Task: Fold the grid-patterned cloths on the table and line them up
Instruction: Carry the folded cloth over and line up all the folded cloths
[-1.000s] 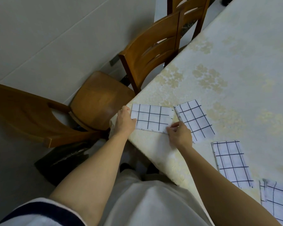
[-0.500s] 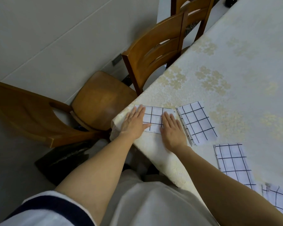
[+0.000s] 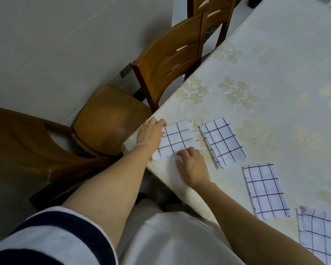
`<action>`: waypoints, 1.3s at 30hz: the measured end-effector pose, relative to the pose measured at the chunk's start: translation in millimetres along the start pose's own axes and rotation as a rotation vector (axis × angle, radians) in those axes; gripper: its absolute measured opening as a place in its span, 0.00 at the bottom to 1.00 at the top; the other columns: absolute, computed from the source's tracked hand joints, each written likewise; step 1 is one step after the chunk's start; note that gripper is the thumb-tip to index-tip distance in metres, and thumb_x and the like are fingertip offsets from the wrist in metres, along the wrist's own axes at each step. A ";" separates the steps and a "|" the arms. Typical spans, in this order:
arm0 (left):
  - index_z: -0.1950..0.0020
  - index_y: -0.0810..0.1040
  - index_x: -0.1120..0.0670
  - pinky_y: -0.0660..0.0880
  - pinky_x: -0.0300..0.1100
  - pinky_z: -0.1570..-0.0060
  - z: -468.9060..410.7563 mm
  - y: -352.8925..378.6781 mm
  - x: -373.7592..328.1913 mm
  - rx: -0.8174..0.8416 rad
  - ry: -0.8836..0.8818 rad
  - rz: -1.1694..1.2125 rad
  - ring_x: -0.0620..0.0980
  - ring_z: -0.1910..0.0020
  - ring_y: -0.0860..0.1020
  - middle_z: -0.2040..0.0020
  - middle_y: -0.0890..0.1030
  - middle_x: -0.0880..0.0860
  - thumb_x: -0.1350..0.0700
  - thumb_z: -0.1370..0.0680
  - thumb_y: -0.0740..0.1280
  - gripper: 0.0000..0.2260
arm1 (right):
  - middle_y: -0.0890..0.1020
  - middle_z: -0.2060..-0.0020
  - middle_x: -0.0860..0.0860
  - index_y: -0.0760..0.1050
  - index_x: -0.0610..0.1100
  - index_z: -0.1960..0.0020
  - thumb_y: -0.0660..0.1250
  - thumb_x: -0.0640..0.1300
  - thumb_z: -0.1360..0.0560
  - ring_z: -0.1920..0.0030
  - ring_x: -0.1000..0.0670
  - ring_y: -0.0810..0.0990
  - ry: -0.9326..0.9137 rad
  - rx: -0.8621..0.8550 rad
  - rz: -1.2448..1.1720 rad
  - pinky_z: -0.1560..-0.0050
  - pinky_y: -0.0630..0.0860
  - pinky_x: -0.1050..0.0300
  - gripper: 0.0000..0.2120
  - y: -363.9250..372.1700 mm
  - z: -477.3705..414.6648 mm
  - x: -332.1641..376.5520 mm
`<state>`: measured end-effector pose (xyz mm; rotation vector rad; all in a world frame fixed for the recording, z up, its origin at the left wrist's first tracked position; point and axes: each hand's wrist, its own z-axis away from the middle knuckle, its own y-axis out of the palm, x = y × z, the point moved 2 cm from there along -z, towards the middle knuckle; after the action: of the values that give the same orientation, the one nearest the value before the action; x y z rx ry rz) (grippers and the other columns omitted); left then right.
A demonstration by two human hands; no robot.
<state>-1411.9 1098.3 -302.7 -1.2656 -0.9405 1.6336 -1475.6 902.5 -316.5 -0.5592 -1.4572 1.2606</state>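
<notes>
Both flat palms had lifted, left hand (image 3: 150, 133) and right hand (image 3: 194, 167) now squaring the end cloth (image 3: 177, 139) into the row (image 3: 223, 142), pinching or just nudging, I couldn't tell.

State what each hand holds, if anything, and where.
Both are on the leftmost folded grid cloth: left hand at its left edge, right hand at its near edge. Whether they pinch or only press cannot be told.
</notes>
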 end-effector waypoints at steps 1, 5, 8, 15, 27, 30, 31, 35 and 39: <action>0.31 0.72 0.49 0.71 0.49 0.41 3.5 -0.5 5.5 -0.002 -0.035 0.028 0.55 0.38 0.73 0.36 0.75 0.55 0.53 0.17 0.64 0.14 | 0.77 0.42 0.46 0.75 0.45 0.35 0.63 0.50 0.20 0.44 0.43 0.75 0.002 -0.005 0.011 0.44 0.74 0.48 0.16 -2.2 -1.3 -1.7; 0.34 0.72 0.51 0.75 0.50 0.47 15.5 -0.4 14.9 -0.003 -0.209 0.232 0.55 0.43 0.75 0.38 0.75 0.55 0.53 0.18 0.67 0.13 | 0.74 0.33 0.45 0.70 0.43 0.29 0.60 0.48 0.19 0.34 0.41 0.70 0.079 -0.008 -0.004 0.34 0.70 0.46 0.20 -8.5 -12.5 -2.9; 0.31 0.71 0.52 0.76 0.49 0.46 17.4 1.4 7.3 -0.007 -0.188 0.275 0.55 0.41 0.75 0.36 0.74 0.55 0.55 0.18 0.67 0.15 | 0.77 0.38 0.44 0.73 0.43 0.33 0.59 0.48 0.19 0.38 0.41 0.74 0.104 -0.137 -0.009 0.39 0.73 0.46 0.17 -10.1 -16.8 4.2; 0.32 0.73 0.55 0.79 0.49 0.44 24.3 3.1 7.4 -0.065 -0.204 0.323 0.55 0.43 0.77 0.39 0.76 0.57 0.61 0.18 0.66 0.14 | 0.69 0.27 0.44 0.66 0.45 0.26 0.62 0.50 0.19 0.27 0.41 0.66 -0.007 -0.060 0.056 0.28 0.68 0.43 0.23 -5.4 -28.5 5.8; 0.37 0.78 0.57 0.74 0.32 0.53 17.6 7.0 5.1 -0.137 -0.196 0.372 0.50 0.41 0.80 0.41 0.80 0.56 0.68 0.18 0.62 0.13 | 0.64 0.23 0.49 0.62 0.49 0.23 0.64 0.60 0.22 0.23 0.42 0.60 -0.019 0.083 0.167 0.25 0.61 0.45 0.32 4.8 -27.6 -2.0; 0.37 0.78 0.56 0.78 0.36 0.49 14.2 9.1 3.6 -0.140 -0.184 0.376 0.50 0.40 0.80 0.41 0.80 0.56 0.69 0.18 0.61 0.14 | 0.65 0.24 0.51 0.62 0.52 0.24 0.64 0.62 0.23 0.25 0.42 0.61 0.021 0.083 0.185 0.26 0.59 0.44 0.32 3.8 -27.1 3.8; 0.36 0.77 0.55 0.79 0.38 0.49 13.2 8.9 3.2 -0.142 -0.182 0.376 0.50 0.40 0.80 0.41 0.79 0.56 0.69 0.18 0.61 0.14 | 0.67 0.25 0.50 0.63 0.52 0.24 0.64 0.62 0.24 0.26 0.41 0.62 0.018 0.072 0.198 0.26 0.60 0.43 0.31 2.2 -27.3 4.9; 0.28 0.72 0.51 0.75 0.42 0.41 18.9 4.3 -5.9 -0.264 -0.150 0.109 0.52 0.34 0.73 0.32 0.75 0.53 0.60 0.18 0.64 0.18 | 0.71 0.29 0.48 0.68 0.49 0.27 0.66 0.59 0.23 0.28 0.43 0.65 -0.035 -0.071 0.129 0.26 0.62 0.42 0.27 -8.9 -39.7 7.8; 0.17 0.50 0.56 0.51 0.47 0.20 38.2 22.1 -34.6 -0.030 -0.085 0.066 0.54 0.18 0.51 0.17 0.52 0.55 0.55 0.16 0.61 0.31 | 0.64 0.23 0.43 0.61 0.42 0.22 0.61 0.43 0.18 0.22 0.43 0.60 -0.192 -0.013 -0.022 0.22 0.58 0.45 0.25 -9.9 -66.9 13.0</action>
<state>-1448.4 1055.7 -303.2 -1.2676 -0.9873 1.7427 -1416.1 936.9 -311.7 -0.4390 -1.6268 1.3169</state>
